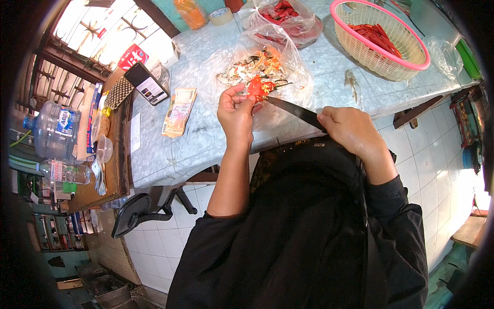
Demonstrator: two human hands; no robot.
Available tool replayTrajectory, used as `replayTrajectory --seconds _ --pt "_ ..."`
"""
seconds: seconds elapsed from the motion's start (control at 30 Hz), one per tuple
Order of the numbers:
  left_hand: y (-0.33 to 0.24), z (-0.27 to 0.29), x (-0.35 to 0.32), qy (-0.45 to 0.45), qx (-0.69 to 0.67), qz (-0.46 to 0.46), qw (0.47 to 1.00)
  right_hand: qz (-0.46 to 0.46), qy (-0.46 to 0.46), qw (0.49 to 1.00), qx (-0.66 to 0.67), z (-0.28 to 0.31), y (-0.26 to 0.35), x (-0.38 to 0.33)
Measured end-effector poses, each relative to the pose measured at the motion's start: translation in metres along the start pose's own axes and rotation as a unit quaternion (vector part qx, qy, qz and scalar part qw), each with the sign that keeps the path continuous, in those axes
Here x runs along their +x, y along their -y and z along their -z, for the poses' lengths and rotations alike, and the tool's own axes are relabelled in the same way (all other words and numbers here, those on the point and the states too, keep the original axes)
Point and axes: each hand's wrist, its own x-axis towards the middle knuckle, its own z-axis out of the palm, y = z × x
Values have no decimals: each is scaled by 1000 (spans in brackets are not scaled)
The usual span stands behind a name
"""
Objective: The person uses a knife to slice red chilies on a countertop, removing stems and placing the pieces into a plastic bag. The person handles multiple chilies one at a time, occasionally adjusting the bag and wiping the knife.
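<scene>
Red chili (pixel 259 87) sits pinched in the fingers of the left hand (pixel 235 114) over a clear plastic bag (pixel 288 67) of scraps, while the right hand (pixel 350 129), at its four o'clock, grips a dark knife (pixel 296 110) whose blade meets the chili.

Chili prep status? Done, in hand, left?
Done: cut red pieces lie in the pink-rimmed basket, and seeds and scraps sit on the clear plastic sheet. In hand: left hand holds a red chili, right hand the knife. Left: whole chilies in the bag, apparently.
</scene>
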Motion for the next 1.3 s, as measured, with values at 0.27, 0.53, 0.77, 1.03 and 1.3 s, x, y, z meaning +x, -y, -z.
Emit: replayTrajectory --seconds 0.27,0.53,0.77,1.03,1.3 --pt "5 0 -1 1 7 -27 1000 1 12 1000 12 2 1 -4" --pt "7 -1 -2 1 6 -46 999 -8 -2 1000 10 -2 -3 -3" --pt "7 0 -2 4 10 -47 999 -4 10 1000 17 2 1 -6" --pt "7 1 -2 7 22 -43 999 -2 1 1000 7 -5 -2 -2" --pt "10 0 -1 -1 19 -50 999 4 4 1000 7 -5 1 -5"
